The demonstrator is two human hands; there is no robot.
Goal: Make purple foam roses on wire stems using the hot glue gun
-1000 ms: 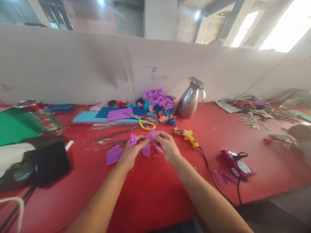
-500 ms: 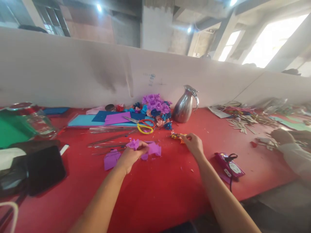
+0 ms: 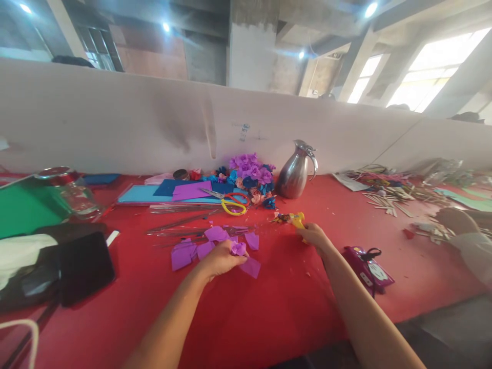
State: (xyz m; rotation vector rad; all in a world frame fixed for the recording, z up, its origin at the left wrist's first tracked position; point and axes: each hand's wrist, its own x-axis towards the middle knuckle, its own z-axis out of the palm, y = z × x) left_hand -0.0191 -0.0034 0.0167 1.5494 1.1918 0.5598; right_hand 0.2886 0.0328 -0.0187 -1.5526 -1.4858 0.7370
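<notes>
Between the closed fingers of my left hand [image 3: 221, 260] is a small purple paper flower [image 3: 238, 248]. Cut purple paper pieces [image 3: 183, 254] lie around and beneath that hand. My right hand [image 3: 315, 237] is closed around the handle of a yellow glue gun [image 3: 296, 220], whose messy nozzle end points left. Past the hands lie scissors [image 3: 232, 203] with one red and one yellow handle loop, partly over purple and blue paper sheets [image 3: 192, 190]. Thin wires [image 3: 172, 220] are spread left of the scissors.
A bunch of finished paper flowers [image 3: 251, 171] and a steel jug [image 3: 295, 171] stand by the wall. At right are a magenta power box [image 3: 367, 269], a pile of sticks [image 3: 384, 202] and another person's hand [image 3: 457, 221]. A glass jar [image 3: 77, 195] and black object [image 3: 86, 269] are at left.
My right hand has left the purple paper, reached right and taken the glue gun's handle. My left hand has moved slightly right with the flower. Another person's arm has appeared at right.
</notes>
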